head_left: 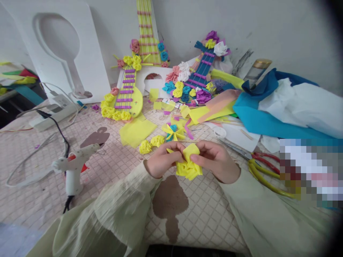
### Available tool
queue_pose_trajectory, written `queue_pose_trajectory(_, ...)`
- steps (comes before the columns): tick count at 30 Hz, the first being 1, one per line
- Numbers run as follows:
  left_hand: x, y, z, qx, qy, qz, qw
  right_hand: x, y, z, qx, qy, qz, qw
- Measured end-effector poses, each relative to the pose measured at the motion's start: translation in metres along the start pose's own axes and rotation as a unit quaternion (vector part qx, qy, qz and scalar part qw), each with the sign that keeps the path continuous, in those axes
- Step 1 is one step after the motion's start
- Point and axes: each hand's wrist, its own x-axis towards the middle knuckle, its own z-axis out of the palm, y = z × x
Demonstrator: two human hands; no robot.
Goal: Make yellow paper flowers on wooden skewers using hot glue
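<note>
Crumpled yellow paper (189, 170) between the fingers (200, 161)

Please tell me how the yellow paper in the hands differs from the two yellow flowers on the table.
The left hand and right hand hold the paper; the flowers lie on the table. The paper has a flat flap on top; the flowers are bunched and rounded. All are yellow.

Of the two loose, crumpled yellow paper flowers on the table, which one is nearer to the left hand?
The right flower, which sits just beyond the left hand; the left flower lies farther from that hand.
</note>
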Motion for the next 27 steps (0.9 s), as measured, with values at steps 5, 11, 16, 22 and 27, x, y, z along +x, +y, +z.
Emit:
queue_pose_trajectory(5, -0.0012, 0.001, 0.001, -0.023, -0.016, -0.024, 0.999, -0.0007, 0.0003, -0.0008, -0.02, 0.001, -0.008, 1.0)
queue_pose_trajectory(11, -0.0035, 0.0017, 0.0015, 0.035, -0.029, -0.001, 0.999, -0.0004, 0.0013, -0.0027, -0.054, -0.006, -0.035, 0.998)
queue_pose_trajectory(16, -0.0017, 0.0017, -0.0023, 0.041, -0.097, 0.009, 0.994, -0.0001, 0.0033, -0.0036, -0.051, -0.014, -0.05, 0.997)
queue_pose_trajectory(22, -0.0034, 0.0027, -0.0007, 0.056, -0.078, 0.012, 0.995, -0.002, 0.0007, -0.0042, -0.06, 0.002, -0.063, 0.996)
queue_pose_trajectory(27, -0.0047, -0.0004, 0.0034, 0.029, -0.063, 0.057, 0.996, -0.0032, 0.0001, -0.0043, -0.067, -0.013, -0.064, 0.996)
